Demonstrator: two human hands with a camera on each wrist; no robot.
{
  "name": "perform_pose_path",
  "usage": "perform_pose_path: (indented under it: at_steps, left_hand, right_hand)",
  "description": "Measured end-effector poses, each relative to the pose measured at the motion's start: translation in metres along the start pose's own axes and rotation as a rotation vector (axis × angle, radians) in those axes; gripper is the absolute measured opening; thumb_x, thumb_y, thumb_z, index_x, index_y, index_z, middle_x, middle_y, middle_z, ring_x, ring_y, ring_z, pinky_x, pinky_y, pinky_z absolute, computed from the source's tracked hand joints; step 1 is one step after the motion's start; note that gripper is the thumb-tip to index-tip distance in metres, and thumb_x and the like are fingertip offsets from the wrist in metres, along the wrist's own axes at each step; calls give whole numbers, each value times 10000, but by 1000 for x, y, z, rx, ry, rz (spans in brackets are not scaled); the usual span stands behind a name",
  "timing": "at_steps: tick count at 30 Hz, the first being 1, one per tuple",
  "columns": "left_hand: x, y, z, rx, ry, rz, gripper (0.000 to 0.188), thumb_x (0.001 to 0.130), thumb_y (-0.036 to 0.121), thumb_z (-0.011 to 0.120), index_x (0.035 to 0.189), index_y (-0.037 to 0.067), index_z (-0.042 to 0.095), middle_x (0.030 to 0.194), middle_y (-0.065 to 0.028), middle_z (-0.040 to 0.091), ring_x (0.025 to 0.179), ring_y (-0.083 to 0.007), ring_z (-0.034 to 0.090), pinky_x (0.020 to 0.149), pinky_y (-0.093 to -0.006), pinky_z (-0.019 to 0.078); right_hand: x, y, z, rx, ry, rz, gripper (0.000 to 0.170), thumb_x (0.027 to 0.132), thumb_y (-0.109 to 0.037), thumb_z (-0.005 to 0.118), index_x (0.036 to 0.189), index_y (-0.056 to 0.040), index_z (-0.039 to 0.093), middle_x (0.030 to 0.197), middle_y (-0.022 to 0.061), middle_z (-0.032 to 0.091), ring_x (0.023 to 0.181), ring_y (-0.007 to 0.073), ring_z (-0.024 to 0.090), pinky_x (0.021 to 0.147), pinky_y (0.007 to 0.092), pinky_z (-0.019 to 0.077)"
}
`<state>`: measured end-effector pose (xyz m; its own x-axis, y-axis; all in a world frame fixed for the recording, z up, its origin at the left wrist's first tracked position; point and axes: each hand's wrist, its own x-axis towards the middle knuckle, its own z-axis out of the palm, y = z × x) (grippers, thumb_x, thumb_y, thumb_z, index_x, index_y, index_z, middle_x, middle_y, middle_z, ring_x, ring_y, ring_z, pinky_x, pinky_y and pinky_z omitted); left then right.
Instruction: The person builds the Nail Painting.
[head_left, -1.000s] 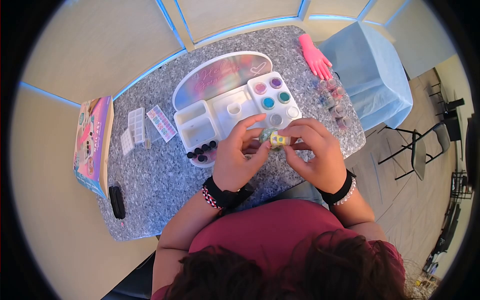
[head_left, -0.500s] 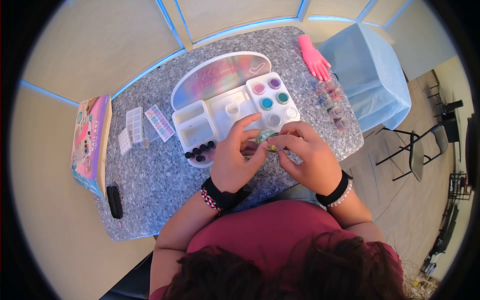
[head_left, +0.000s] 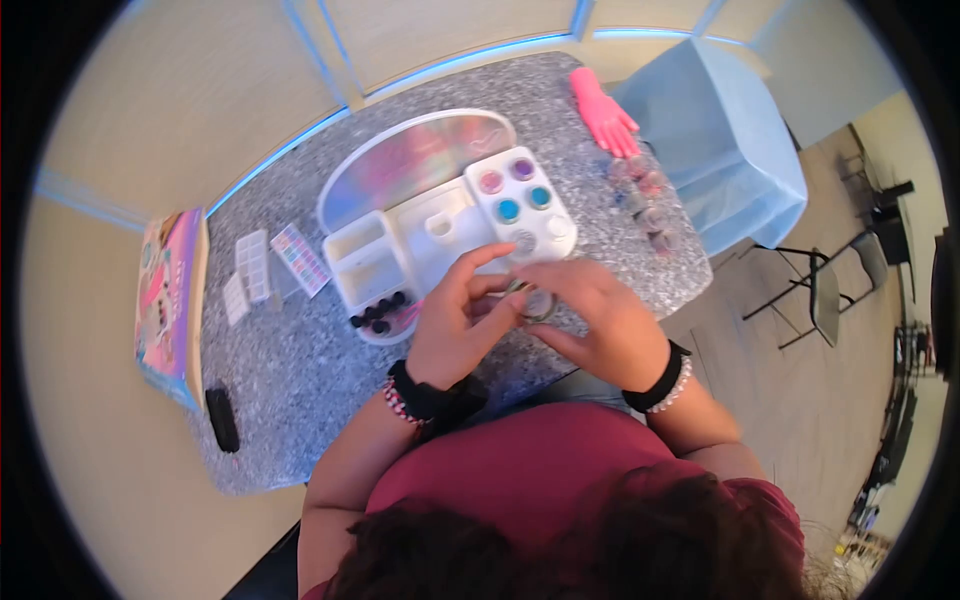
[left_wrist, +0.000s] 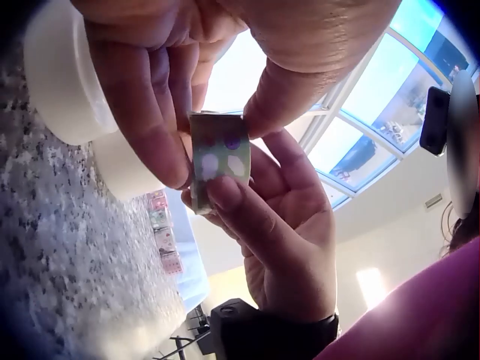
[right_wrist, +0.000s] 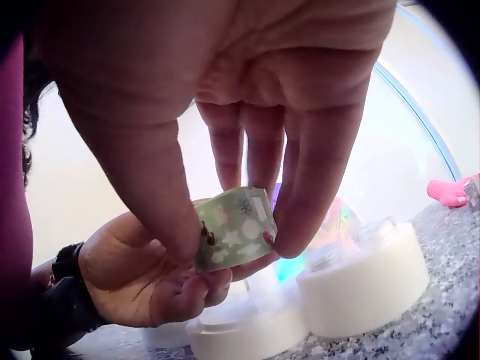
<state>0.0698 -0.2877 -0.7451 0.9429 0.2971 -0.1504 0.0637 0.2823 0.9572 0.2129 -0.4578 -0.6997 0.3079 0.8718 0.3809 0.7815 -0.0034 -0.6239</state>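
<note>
Both hands meet in front of the white tray, around a small round roll of pale green patterned film (left_wrist: 221, 157) with light shapes and dark marks. My left hand (head_left: 452, 330) pinches one side of it between thumb and fingers. From the other side, my right hand (head_left: 620, 322) holds it, and its thumb presses on the patterned face in the left wrist view. In the head view fingers cover much of the roll (head_left: 540, 304), and a round end faces up. The white tray (head_left: 440, 262) beyond the hands has jars of colored glitter (head_left: 508, 211) and several black-capped bottles (head_left: 372, 314).
A pink practice hand (head_left: 606, 118) lies at the far right of the granite table (head_left: 300, 400), with several small round containers (head_left: 640, 205) near it. To the left are a kit box (head_left: 172, 305), a sticker sheet (head_left: 300, 260), clear cases (head_left: 254, 265) and a black pouch (head_left: 222, 420).
The roll has been turned between the fingers: its yellow patterned side faced up earlier, now a round end does. The head view has shifted slightly, moving the table's things left.
</note>
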Motion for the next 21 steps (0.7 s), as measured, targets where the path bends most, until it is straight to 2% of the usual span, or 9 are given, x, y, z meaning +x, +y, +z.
perform_pose_path:
  at_steps: [1,5,7,10,13,15,17,19,21]
  left_hand:
    - [1,-2,2,-11,-32,7,564,1095,88,665,1611,46,441,1338,-168,714,1100,-148,713,944,-299,591]
    - [2,-4,5,80,-50,-55,546,1101,113,661,1602,42,454,1481,-192,648,1222,-195,700,1034,-330,569]
    - [-2,0,5,239,-47,21,535,1099,138,671,1587,40,473,1511,-188,642,1301,-231,678,1099,-360,539]
    - [-3,2,6,240,-32,51,505,1099,161,675,1559,37,506,1520,-188,644,1352,-251,656,1132,-381,518]
    - [-1,-4,2,213,-33,99,459,1103,147,661,1524,13,534,1480,-189,669,1339,-248,659,1132,-382,520]
    - [4,-12,-3,149,-44,116,434,1105,132,651,1505,0,546,1462,-193,676,1329,-247,663,1130,-383,523]
    - [3,-18,-3,84,-65,131,409,1108,118,641,1486,-14,558,1444,-197,683,1320,-246,667,1128,-384,527]
    - [5,-19,-2,15,-89,120,366,1113,88,614,1456,-30,571,1396,-201,702,1296,-239,675,1123,-389,535]
    - [3,-20,0,28,-108,116,354,1115,82,607,1450,-31,576,1381,-201,708,1291,-236,677,1123,-389,538]
  right_hand:
    - [-4,3,-2,2,-39,8,590,858,-110,870,1414,-139,672,1206,127,729,1101,351,705,936,465,589]
    - [-10,15,-24,-5,-132,110,517,840,-93,885,1324,-106,704,1213,132,745,1128,379,702,980,466,572]
    - [-19,30,-27,-20,-190,167,486,845,-87,877,1298,-99,702,1216,132,743,1126,384,700,981,468,570]
    - [-25,47,-28,-59,-286,216,516,838,-81,859,1326,-115,692,1255,131,728,1169,384,691,999,475,566]
    - [-23,56,-41,-19,-260,106,493,832,-88,887,1299,-96,729,1289,122,746,1190,341,708,980,448,584]
    - [-14,65,-73,105,-74,235,425,874,-88,879,1283,-74,761,1299,106,766,1177,294,730,953,420,599]
    - [-9,120,-97,179,168,492,375,927,-143,858,1284,-64,775,1232,105,789,1119,272,749,926,401,606]
    - [4,155,-115,-247,241,555,446,890,-267,901,1275,-74,783,1191,117,791,1062,276,760,912,394,610]
    - [15,173,-116,-384,167,627,485,847,-311,927,1250,-78,792,1163,123,793,1046,269,758,894,391,612]
